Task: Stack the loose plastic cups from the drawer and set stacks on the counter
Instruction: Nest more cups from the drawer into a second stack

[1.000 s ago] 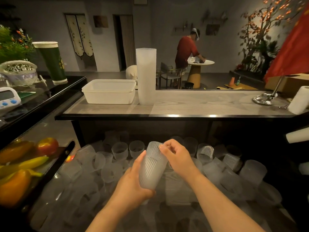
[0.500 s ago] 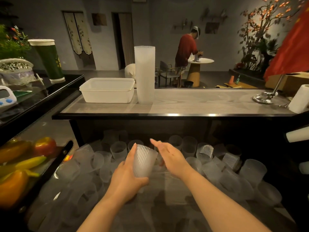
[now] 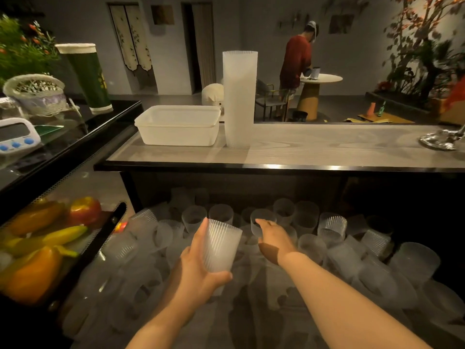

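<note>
My left hand (image 3: 198,270) grips a short stack of ribbed frosted cups (image 3: 220,248), held upright over the open drawer (image 3: 276,321). My right hand (image 3: 273,238) reaches forward with straight fingers, its fingertips at the rim of a loose cup (image 3: 261,221) standing in the drawer. Several more loose frosted cups (image 3: 332,227) lie and stand all over the drawer. A tall stack of cups (image 3: 239,96) stands on the counter (image 3: 327,149) above.
A white plastic tub (image 3: 177,129) sits on the counter left of the tall stack. A metal stand base (image 3: 442,139) is at the counter's right end. Peppers and fruit (image 3: 37,248) fill a display case at my left. A person works at a round table behind.
My right hand has let go of the cup stack's rim and moved forward to a loose cup in the drawer. My left hand has lowered the stack slightly.
</note>
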Action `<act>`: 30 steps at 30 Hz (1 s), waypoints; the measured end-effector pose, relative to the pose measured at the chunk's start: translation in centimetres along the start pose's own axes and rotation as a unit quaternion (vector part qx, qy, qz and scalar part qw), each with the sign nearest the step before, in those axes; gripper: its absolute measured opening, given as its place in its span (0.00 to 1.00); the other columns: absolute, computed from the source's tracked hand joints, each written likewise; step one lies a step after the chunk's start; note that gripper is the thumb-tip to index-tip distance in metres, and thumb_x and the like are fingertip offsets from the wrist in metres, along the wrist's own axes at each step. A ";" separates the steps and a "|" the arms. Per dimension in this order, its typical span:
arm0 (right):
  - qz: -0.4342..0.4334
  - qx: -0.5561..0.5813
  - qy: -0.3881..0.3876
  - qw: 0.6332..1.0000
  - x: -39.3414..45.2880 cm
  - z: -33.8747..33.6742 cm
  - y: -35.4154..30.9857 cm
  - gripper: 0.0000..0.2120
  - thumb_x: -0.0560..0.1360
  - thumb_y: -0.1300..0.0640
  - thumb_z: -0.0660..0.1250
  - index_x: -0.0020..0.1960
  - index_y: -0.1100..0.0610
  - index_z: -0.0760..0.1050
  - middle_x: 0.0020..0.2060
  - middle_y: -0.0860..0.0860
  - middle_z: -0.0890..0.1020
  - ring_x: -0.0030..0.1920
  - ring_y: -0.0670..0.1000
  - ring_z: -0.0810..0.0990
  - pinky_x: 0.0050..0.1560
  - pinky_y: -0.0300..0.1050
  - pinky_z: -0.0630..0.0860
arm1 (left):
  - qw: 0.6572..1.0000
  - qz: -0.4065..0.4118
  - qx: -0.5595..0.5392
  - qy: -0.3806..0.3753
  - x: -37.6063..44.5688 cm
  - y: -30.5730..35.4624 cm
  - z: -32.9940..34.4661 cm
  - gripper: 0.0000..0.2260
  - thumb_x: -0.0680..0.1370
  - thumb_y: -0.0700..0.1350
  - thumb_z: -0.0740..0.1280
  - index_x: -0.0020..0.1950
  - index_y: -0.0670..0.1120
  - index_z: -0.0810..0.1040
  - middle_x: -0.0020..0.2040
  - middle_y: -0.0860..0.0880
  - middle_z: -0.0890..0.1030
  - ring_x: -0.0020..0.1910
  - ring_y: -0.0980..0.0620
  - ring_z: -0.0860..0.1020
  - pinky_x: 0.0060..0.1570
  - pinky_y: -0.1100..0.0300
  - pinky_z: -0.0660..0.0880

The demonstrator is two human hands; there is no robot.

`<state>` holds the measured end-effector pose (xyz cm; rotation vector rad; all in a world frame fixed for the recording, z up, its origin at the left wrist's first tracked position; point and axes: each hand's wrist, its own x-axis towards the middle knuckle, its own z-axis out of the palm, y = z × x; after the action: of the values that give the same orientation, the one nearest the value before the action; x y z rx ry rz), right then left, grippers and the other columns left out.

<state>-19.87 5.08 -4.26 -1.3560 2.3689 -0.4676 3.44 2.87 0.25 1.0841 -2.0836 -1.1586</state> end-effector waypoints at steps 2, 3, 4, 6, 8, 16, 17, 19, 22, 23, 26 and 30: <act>0.005 -0.017 0.000 1.000 0.6 0.3 0.1 0.26 0.81 0.57 0.57 0.78 0.51 0.57 0.72 0.56 0.68 0.70 0.58 0.69 0.68 0.54 0.69 | 1.000 -0.003 0.020 0.007 0.2 -0.6 -0.2 0.54 0.55 0.55 0.75 0.75 0.69 0.48 0.69 0.60 0.63 0.68 0.58 0.62 0.61 0.59 0.62; 0.007 -0.026 0.003 1.000 0.8 0.4 0.2 0.26 0.81 0.56 0.57 0.78 0.51 0.58 0.71 0.57 0.69 0.69 0.59 0.70 0.67 0.54 0.70 | 0.999 -0.005 0.033 0.007 0.3 -0.8 -0.4 0.54 0.56 0.57 0.75 0.74 0.71 0.47 0.69 0.60 0.63 0.67 0.58 0.64 0.60 0.59 0.63; 0.007 -0.035 0.005 0.999 1.1 0.5 0.2 0.25 0.81 0.55 0.57 0.77 0.51 0.58 0.70 0.57 0.70 0.68 0.59 0.71 0.66 0.54 0.71 | 0.999 -0.008 0.042 0.004 0.3 -0.9 -0.6 0.54 0.57 0.57 0.76 0.74 0.72 0.46 0.68 0.61 0.63 0.65 0.59 0.64 0.58 0.59 0.64; 0.004 -0.043 0.025 0.999 1.2 0.6 0.3 0.23 0.82 0.54 0.58 0.76 0.53 0.62 0.69 0.57 0.71 0.67 0.58 0.72 0.65 0.53 0.72 | 0.998 -0.010 0.056 -0.009 0.0 -0.7 -0.9 0.54 0.60 0.56 0.76 0.74 0.73 0.42 0.67 0.61 0.62 0.62 0.61 0.62 0.56 0.60 0.65; -0.008 -0.036 0.065 0.997 1.1 0.2 0.2 0.20 0.82 0.52 0.59 0.73 0.54 0.67 0.66 0.56 0.73 0.64 0.56 0.74 0.63 0.49 0.72 | 0.998 -0.008 0.067 -0.014 -0.1 -0.5 -1.1 0.54 0.62 0.56 0.76 0.74 0.72 0.40 0.70 0.58 0.62 0.62 0.60 0.62 0.55 0.59 0.66; -0.032 0.345 0.177 0.921 -2.8 -5.0 -2.6 0.10 0.79 0.48 0.65 0.46 0.52 0.81 0.37 0.48 0.81 0.37 0.45 0.78 0.39 0.42 0.78 | 0.996 -0.006 0.070 -0.057 -0.5 0.0 -0.3 0.53 0.62 0.54 0.75 0.73 0.74 0.41 0.66 0.55 0.66 0.58 0.54 0.71 0.54 0.53 0.76; -0.039 0.393 0.173 0.902 -3.5 -5.6 -3.1 0.10 0.80 0.50 0.65 0.45 0.53 0.81 0.36 0.50 0.81 0.34 0.45 0.77 0.37 0.39 0.76 | 0.997 -0.007 0.061 -0.053 -0.5 0.2 0.0 0.52 0.61 0.53 0.76 0.72 0.75 0.43 0.66 0.55 0.67 0.59 0.53 0.71 0.56 0.50 0.76; -0.049 0.478 0.153 0.863 -4.5 -6.6 -3.6 0.09 0.80 0.54 0.66 0.44 0.56 0.81 0.33 0.53 0.80 0.31 0.47 0.75 0.34 0.38 0.75 | 0.998 -0.004 0.050 -0.041 -0.5 0.7 0.6 0.52 0.61 0.50 0.77 0.70 0.77 0.46 0.66 0.54 0.67 0.60 0.51 0.70 0.58 0.48 0.76; -0.057 0.525 0.111 0.842 -5.5 -7.3 -3.8 0.07 0.79 0.56 0.68 0.44 0.58 0.81 0.29 0.52 0.77 0.28 0.47 0.72 0.31 0.39 0.72 | 0.995 0.014 0.082 -0.057 -0.8 1.6 1.0 0.54 0.63 0.49 0.78 0.70 0.75 0.42 0.65 0.59 0.65 0.59 0.54 0.69 0.58 0.54 0.75; -0.058 0.517 0.100 0.848 -5.8 -7.4 -3.8 0.07 0.78 0.56 0.68 0.45 0.58 0.81 0.29 0.51 0.77 0.28 0.46 0.72 0.31 0.38 0.71 | 0.994 0.016 0.088 -0.064 -0.9 2.0 1.0 0.54 0.64 0.49 0.79 0.71 0.74 0.41 0.64 0.61 0.64 0.60 0.54 0.69 0.58 0.55 0.74; -0.061 0.480 0.101 0.869 -6.8 -7.9 -3.6 0.05 0.78 0.54 0.69 0.48 0.55 0.82 0.33 0.53 0.79 0.31 0.45 0.74 0.34 0.39 0.74 | 0.993 0.012 0.092 -0.076 -1.5 3.0 1.2 0.54 0.64 0.51 0.78 0.72 0.74 0.40 0.63 0.62 0.62 0.60 0.54 0.70 0.59 0.55 0.74; -0.096 0.404 0.122 0.902 -8.3 -8.3 -3.3 0.06 0.78 0.52 0.69 0.53 0.47 0.82 0.40 0.56 0.82 0.36 0.43 0.78 0.39 0.36 0.77 | 0.992 0.016 0.097 -0.078 -2.0 3.9 1.6 0.54 0.64 0.53 0.77 0.72 0.74 0.40 0.63 0.59 0.65 0.57 0.54 0.71 0.57 0.53 0.76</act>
<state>-17.45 11.60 5.77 -1.1470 1.8232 -1.5452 1.78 6.50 2.71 1.0716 -2.3683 -1.0729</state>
